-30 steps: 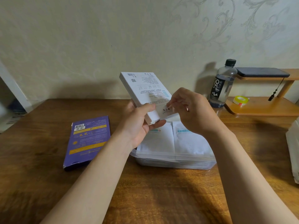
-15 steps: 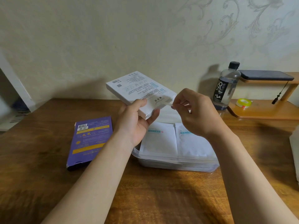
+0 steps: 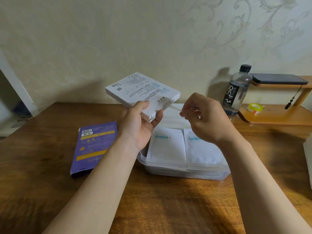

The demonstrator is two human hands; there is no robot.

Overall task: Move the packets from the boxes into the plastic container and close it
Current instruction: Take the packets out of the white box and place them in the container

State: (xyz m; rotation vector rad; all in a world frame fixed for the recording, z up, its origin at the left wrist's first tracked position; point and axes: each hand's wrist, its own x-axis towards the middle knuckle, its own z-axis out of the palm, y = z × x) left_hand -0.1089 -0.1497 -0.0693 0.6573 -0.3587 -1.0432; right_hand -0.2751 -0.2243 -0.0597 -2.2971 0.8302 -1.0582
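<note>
Bottle (image 3: 236, 92) reads "SODA"; left hand (image 3: 140, 127) grips white box (image 3: 140, 90), right hand (image 3: 206, 121) pinches its clear strip (image 3: 175, 108).

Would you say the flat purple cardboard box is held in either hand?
No, the flat purple cardboard box lies on the wooden table, while the left hand grips the white cardboard box.

Head-worn camera looks forward and down, close over the wooden table (image 3: 50, 191).

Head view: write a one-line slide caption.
Left hand holds a white box, right hand pinches a clear strip from its edge, above the plastic container.
</note>
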